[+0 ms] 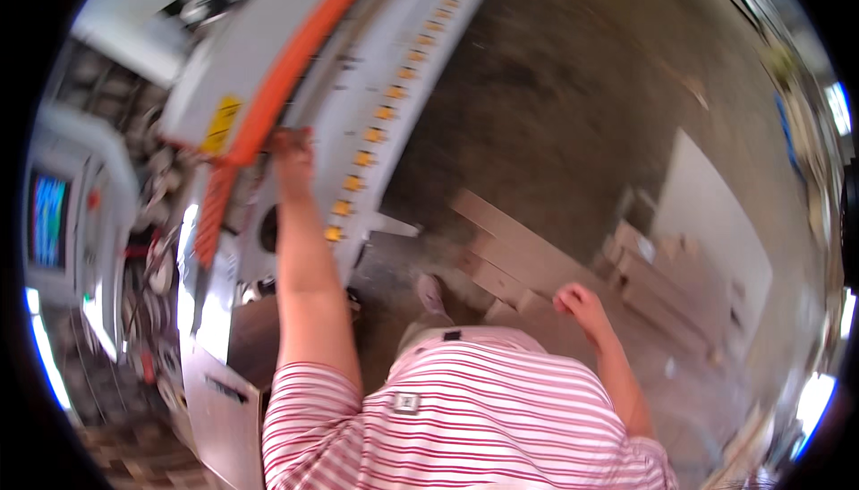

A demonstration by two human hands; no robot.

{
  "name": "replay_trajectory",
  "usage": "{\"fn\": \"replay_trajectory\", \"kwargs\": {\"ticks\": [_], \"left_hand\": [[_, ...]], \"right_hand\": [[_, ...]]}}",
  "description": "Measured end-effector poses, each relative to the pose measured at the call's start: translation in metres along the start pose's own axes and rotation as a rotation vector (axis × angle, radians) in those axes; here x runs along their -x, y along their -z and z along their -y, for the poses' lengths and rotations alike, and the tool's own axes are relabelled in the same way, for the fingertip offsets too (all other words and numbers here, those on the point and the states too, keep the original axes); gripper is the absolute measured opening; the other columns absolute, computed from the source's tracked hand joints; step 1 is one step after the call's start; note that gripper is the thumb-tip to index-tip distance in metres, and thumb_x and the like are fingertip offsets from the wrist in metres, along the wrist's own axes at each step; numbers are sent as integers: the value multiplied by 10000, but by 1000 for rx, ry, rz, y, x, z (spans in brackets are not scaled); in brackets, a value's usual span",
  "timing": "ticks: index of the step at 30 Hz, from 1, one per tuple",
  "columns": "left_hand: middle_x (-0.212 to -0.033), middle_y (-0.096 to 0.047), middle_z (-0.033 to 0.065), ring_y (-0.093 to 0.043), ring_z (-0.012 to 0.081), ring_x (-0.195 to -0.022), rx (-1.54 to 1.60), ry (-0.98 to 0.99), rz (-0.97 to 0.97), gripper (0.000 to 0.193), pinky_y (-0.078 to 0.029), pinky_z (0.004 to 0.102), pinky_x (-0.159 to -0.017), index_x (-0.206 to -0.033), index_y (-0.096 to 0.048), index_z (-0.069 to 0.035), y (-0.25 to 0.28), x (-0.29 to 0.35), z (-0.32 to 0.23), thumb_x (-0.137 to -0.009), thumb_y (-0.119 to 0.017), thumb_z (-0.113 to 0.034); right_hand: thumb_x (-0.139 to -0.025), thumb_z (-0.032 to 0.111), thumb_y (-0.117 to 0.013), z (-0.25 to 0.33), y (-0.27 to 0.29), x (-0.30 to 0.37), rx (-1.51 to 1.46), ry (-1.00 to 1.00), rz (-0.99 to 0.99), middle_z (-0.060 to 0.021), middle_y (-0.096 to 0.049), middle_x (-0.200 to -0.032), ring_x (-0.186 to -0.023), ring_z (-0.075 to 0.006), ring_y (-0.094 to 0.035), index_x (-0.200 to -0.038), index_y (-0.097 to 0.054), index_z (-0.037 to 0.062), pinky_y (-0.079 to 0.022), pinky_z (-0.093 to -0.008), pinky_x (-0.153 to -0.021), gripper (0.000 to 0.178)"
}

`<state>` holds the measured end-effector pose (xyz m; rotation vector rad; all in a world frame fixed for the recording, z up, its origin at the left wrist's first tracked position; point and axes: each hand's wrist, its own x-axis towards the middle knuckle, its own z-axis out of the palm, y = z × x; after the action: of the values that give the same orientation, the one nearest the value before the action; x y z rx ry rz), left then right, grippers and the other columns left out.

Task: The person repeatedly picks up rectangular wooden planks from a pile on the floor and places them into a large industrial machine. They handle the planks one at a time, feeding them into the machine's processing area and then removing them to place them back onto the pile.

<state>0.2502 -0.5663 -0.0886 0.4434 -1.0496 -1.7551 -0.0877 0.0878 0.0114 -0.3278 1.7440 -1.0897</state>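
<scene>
My left arm stretches forward to a long white and orange machine (pixel 268 69). At its near end, my left hand (pixel 293 154) is beside the orange edge, over the grey bed with its row of yellow rollers (pixel 374 135). Blur smears the fingers, so whether they grip anything is unclear. Off to the right, my right hand (pixel 580 302) hangs in the air with its fingers curled in and nothing visible in them. Below and beyond it lie brown boards (pixel 519 253), apart from the hand.
A pale panel (pixel 711 221) leans at the right near stacked brown strips (pixel 667 293). To the left stands a control console (pixel 80 204) with a lit screen. A wooden panel (pixel 219 400) is at the lower left. Concrete floor (pixel 573 87) stretches beyond the machine.
</scene>
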Motion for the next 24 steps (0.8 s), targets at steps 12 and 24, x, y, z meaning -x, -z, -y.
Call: {"fn": "replay_trajectory", "kwargs": {"ticks": [12, 24], "left_hand": [[-967, -613, 36, -607, 141, -868, -530, 575, 10, 278, -491, 320, -717, -1150, -540, -120, -284, 215, 39, -956, -583, -314], [-959, -657, 17, -638, 131, -877, -498, 1151, 5, 213, -490, 290, -753, -1099, -578, -117, -265, 342, 76, -977, -529, -285]], "right_hand": [[-817, 213, -692, -90, 62, -68, 904, 171, -311, -182, -543, -1176, -1135, -358, -522, -1173, -586, 18, -436, -428, -981, 420], [-751, 141, -703, -100, 84, -9, 1034, 386, 45, -79, -529, -1138, -1106, -298, -522, -1225, -605, 238, -454, -425, -944, 493]]}}
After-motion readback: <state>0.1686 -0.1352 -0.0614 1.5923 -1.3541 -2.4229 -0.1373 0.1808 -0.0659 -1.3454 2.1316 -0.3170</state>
